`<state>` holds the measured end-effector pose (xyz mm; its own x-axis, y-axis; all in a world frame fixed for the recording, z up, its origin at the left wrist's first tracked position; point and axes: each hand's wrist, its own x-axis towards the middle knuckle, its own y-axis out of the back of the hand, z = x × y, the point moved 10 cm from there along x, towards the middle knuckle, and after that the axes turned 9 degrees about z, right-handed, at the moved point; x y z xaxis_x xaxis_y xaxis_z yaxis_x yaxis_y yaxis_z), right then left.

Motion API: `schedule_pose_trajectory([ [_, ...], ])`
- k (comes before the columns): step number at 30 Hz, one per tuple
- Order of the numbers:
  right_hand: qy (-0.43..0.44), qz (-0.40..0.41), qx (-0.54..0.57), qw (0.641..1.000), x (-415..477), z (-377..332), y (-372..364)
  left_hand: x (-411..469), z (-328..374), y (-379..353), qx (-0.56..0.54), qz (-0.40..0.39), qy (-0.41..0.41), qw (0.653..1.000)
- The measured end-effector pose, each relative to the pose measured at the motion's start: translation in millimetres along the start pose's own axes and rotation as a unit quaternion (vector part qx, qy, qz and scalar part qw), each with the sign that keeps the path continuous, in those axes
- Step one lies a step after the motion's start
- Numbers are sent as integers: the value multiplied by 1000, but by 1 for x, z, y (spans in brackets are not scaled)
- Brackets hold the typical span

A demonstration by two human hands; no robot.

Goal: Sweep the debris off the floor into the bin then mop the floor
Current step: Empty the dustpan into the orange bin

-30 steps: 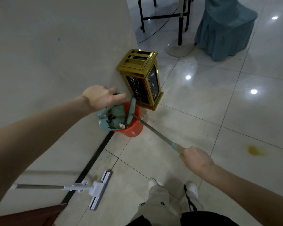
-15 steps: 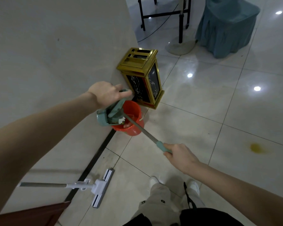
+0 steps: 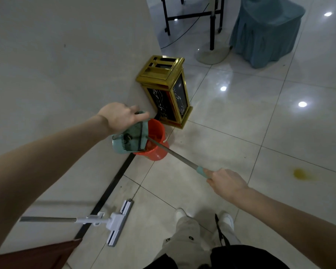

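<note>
Left hand: the left hand [image 3: 120, 117] grips the upper rim of the teal dustpan [image 3: 133, 139], fingers curled over its edge.
Dustpan: held off the floor [image 3: 221, 133] and tilted, its open side over the mouth of the orange bin [image 3: 157, 152]; a few dark bits sit by its comb teeth.
Orange bin: stands on the floor at the foot of the wall [image 3: 66, 65], just beside the gold-framed litter bin [image 3: 169, 90].
Right hand: the right hand [image 3: 228, 183] is closed round the teal grip of the broom handle [image 3: 175, 154].
Broom handle: slants from the grip to the dustpan's edge above the orange bin; its head cannot be made out.
Mop [image 3: 116, 222]: lies on the floor along the wall's dark base strip, near the person's white shoes [image 3: 180, 213], untouched.
Stain: a yellow stain [image 3: 301, 174] marks a tile towards the floor's right edge, well apart from both bins.
Far floor: a blue-covered chair [image 3: 264, 30] and a round stand base [image 3: 211, 53].
</note>
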<state>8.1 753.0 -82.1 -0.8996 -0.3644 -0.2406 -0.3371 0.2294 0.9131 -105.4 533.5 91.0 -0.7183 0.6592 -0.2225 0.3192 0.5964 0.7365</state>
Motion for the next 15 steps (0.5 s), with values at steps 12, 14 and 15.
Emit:
schedule_pose_trajectory([
  [12, -15, -1, 137, 990, -14, -37, -6, 5, 0, 7, -15, -3, 1, 1000],
  [14, -5, 1, 63, 998, -12, -35, -7, 3, -1, 5, -8, -6, 5, 1000],
  [15, -2, 2, 31, 1000, -10, -31, -6, 1, -1, 5, -3, -6, 1, 1000],
])
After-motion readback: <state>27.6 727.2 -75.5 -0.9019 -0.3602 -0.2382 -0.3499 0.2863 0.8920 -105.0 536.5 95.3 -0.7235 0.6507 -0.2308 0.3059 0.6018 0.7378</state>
